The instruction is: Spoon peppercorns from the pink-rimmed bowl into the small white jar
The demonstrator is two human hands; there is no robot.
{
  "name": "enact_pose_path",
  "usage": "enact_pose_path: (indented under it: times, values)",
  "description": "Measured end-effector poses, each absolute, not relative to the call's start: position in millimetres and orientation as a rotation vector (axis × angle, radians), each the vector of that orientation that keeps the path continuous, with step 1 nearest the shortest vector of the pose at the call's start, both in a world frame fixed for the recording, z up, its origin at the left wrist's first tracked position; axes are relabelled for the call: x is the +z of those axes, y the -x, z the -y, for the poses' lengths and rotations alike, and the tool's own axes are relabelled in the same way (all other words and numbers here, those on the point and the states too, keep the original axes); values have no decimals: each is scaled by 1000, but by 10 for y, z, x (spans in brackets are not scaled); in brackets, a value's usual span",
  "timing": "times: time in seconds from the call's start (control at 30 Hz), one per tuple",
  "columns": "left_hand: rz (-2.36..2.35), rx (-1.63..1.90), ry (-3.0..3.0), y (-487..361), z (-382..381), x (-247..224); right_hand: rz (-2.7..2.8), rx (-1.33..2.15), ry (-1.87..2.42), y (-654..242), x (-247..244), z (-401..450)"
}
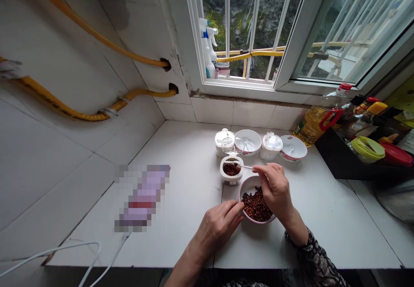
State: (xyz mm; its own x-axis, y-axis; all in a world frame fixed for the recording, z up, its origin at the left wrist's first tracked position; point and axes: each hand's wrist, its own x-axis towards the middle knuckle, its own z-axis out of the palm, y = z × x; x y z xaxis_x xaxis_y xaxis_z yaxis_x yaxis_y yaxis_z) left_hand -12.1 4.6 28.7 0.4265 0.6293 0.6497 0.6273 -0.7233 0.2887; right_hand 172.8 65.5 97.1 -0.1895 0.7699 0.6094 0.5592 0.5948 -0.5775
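Observation:
My left hand (220, 220) grips the near left rim of a white bowl (246, 186) with a pink edge. Reddish-brown dried peppercorns (258, 206) fill much of that bowl. Above its right side, my right hand (275, 188) pinches the handle of a small white spoon (247, 167). The spoon's head end reaches into an open white spice jar (231, 180), partly hidden by the jar's rim. Similar dark red peppercorns (231, 169) lie inside the jar. Its clear lid (233, 145) is flipped up at the back.
Behind stand two lidded white jars (224, 141) (271, 145) and two white bowls (248, 137) (293, 146) holding small spoons. An oil bottle (315, 123) and a black condiment box (336, 157) occupy the right. A pixelated purple object (145, 198) with a white cable (113, 257) lies left.

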Motion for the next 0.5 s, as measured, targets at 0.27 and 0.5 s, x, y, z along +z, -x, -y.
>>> enact_pose_path:
  times: [0.27,0.5]
  values:
    - [-1164,1230,-2631,127,-44,285,1922,126,1037,-1942,1048,-637]
    - [-1140,1218,-2640,134,-43,302,2118,154,1191,-2166,916,-644]
